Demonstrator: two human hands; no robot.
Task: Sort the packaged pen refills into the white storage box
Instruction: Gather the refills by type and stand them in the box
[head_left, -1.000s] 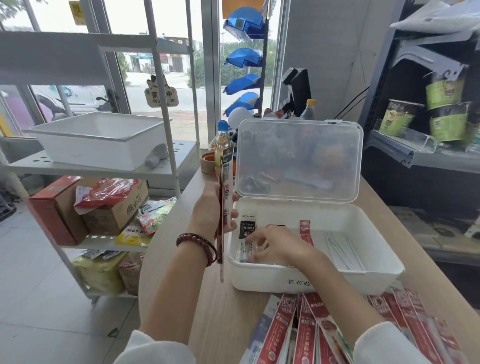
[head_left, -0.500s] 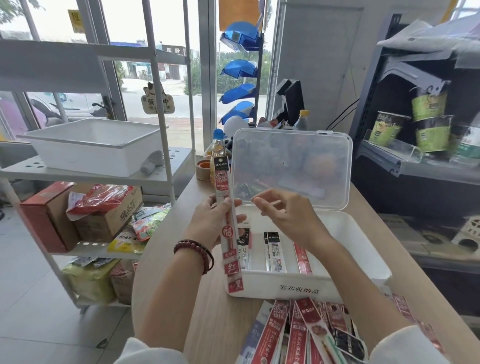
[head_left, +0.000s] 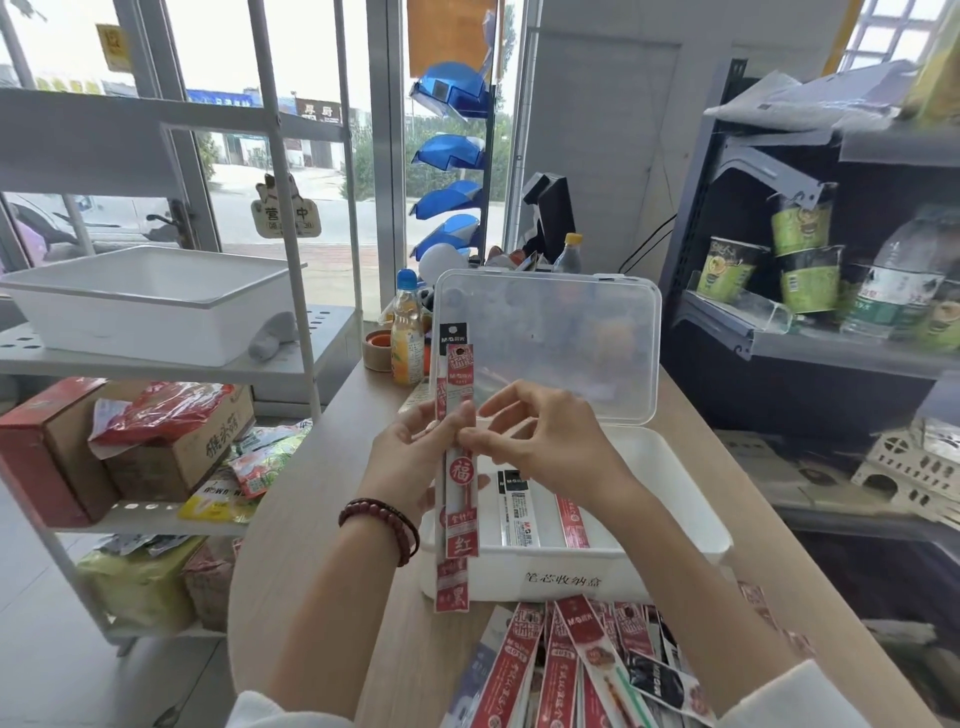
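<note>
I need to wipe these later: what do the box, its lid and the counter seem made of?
Box: opaque white plastic, smooth moulded rim. Lid: clear, slightly frosted plastic; things show through. Counter: pale wood grain, matte, perhaps laminate.

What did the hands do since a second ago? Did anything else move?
The right hand came up out of the box and now pinches the front red pack of the bundle in the left hand. The left hand still holds that bundle upright beside the box. The box, its open lid and the pile on the table stayed put.
</note>
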